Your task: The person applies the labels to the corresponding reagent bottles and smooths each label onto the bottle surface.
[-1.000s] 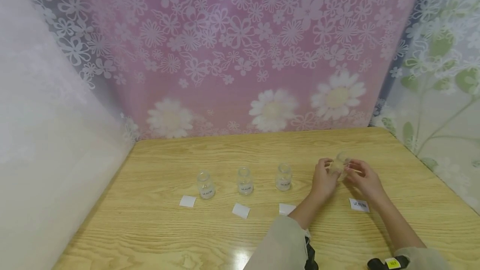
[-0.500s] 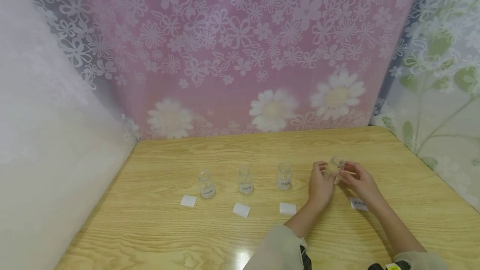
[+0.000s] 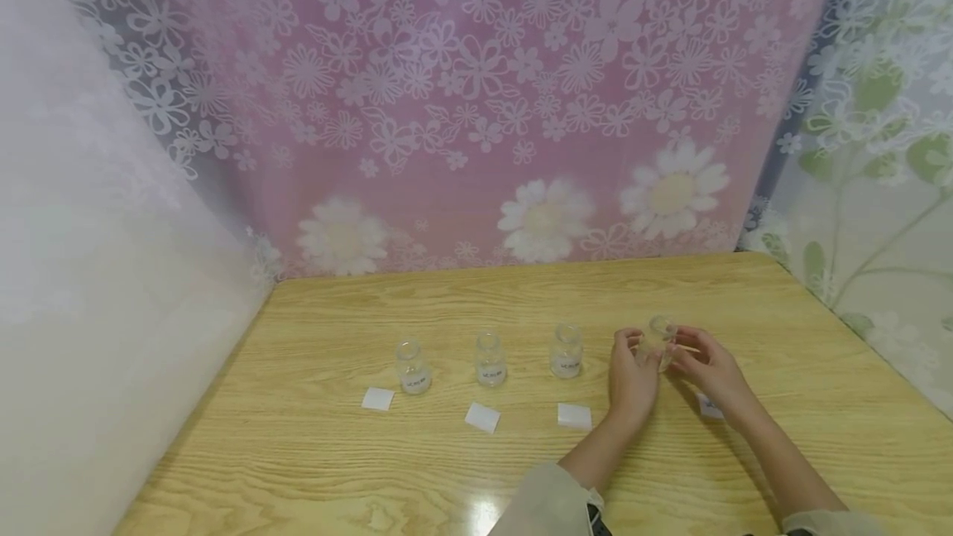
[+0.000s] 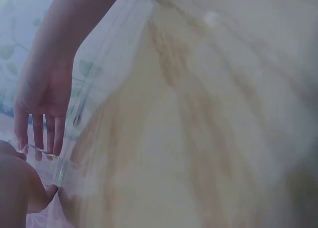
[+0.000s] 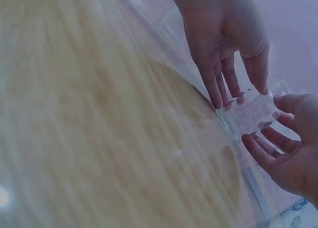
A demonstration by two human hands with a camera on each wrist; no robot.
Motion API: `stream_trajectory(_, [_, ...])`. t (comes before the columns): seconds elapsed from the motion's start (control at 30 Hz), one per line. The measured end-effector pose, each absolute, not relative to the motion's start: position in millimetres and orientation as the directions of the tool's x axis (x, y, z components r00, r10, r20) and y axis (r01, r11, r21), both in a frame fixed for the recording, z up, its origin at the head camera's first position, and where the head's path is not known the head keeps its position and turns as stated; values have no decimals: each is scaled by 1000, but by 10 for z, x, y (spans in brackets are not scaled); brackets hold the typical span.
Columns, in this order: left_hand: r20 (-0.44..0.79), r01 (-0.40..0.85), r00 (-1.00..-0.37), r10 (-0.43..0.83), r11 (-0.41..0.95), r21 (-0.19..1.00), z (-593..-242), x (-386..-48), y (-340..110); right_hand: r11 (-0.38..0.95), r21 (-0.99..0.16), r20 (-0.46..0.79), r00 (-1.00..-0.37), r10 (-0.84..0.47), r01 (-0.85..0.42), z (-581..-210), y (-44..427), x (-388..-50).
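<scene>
A clear glass jar [image 3: 658, 342] is held tilted just above the table between both hands. My left hand [image 3: 633, 370] grips its left side; my right hand [image 3: 711, 366] holds it from the right. In the right wrist view the fingers of the left hand [image 5: 228, 39] and right hand [image 5: 293, 148] curve round the glass. The jar wall [image 4: 60, 171] shows partly between the hands in the left wrist view. Beneath the right wrist lies a white paper with writing [image 3: 710, 406], partly covered by the arm.
Three glass jars stand in a row to the left: one far left [image 3: 413, 369], one in the middle [image 3: 490, 361], one nearest the hands [image 3: 567, 352]. Each bears a written label. Blank white slips [image 3: 378, 399] lie before them on the wooden table [image 3: 313, 470]. Flowered curtains [image 3: 476, 106] surround it.
Both hands have shifted slightly left and toward the person, turning the jar between them. The right arm now covers more of the written paper. The standing jars keep their places.
</scene>
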State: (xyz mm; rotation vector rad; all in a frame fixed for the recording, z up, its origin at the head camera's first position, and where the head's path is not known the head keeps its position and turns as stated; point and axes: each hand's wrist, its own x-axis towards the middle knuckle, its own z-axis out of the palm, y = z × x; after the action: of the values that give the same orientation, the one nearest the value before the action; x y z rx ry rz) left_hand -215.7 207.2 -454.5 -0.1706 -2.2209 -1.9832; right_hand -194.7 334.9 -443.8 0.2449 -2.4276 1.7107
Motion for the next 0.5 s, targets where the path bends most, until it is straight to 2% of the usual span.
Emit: stream_trajectory(0.5, [217,215,-976,-6,104,971,-4543,-2113,2019,361,-902,228,-972,-65,-236,-4434,3332,-1938])
